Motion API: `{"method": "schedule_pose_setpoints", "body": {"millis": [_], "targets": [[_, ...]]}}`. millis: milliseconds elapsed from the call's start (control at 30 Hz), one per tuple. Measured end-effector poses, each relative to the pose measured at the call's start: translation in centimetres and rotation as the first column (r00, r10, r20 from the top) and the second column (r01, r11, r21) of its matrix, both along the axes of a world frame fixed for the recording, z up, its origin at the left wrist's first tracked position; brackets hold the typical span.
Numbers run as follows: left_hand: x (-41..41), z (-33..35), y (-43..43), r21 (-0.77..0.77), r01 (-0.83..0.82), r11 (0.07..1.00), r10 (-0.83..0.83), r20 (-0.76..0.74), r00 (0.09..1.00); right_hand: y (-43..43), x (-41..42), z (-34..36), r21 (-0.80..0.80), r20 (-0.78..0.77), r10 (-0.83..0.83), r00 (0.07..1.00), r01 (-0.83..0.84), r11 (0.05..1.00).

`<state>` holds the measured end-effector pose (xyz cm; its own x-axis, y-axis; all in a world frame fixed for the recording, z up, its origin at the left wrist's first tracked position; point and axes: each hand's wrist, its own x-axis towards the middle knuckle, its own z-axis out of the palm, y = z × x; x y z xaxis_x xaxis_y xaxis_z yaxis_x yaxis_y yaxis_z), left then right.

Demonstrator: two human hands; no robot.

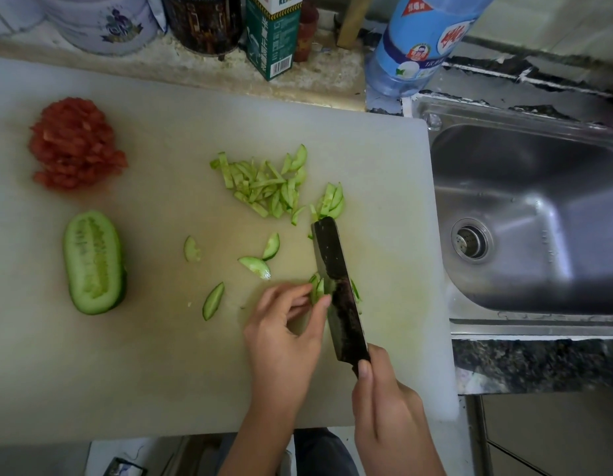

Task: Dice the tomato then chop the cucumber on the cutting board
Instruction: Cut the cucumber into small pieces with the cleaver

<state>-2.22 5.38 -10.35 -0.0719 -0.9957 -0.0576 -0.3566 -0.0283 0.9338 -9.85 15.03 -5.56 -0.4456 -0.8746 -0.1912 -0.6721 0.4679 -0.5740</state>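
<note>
Cutting board (161, 355) bearing diced tomato (75, 142), cucumber half (94, 262), cucumber strips (264, 187)

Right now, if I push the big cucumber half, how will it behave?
The cucumber half lies cut face up on its rounded skin, so it would probably rock or swivel. Its seedy face looks wet, likely slippery. It seems firm, not floppy.
</note>
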Motion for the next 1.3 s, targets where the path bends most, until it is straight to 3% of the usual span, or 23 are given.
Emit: {"method": "schedule_pose_setpoints", "body": {"millis": [400, 900, 1300], "targets": [[-0.3, -0.4, -0.2, -0.011, -0.043, 0.999, 0.043, 0.064, 0.997, 0.4, -0.8, 1.4, -0.054, 0.139, -0.051, 0.989, 0.059, 0.997], [-0.2, -0.3, -0.2, -0.012, -0.034, 0.999, 0.035, 0.066, 0.997, 0.5, -0.4, 0.1, -0.046, 0.093, -0.011, 0.996, 0.015, 0.999], [0.0, 0.1, -0.3, 0.081, -0.060, 0.995, 0.056, 0.052, 0.997, 0.8, -0.4, 0.7, 0.002, 0.135, -0.046, 0.990, 0.046, 0.999]]}}
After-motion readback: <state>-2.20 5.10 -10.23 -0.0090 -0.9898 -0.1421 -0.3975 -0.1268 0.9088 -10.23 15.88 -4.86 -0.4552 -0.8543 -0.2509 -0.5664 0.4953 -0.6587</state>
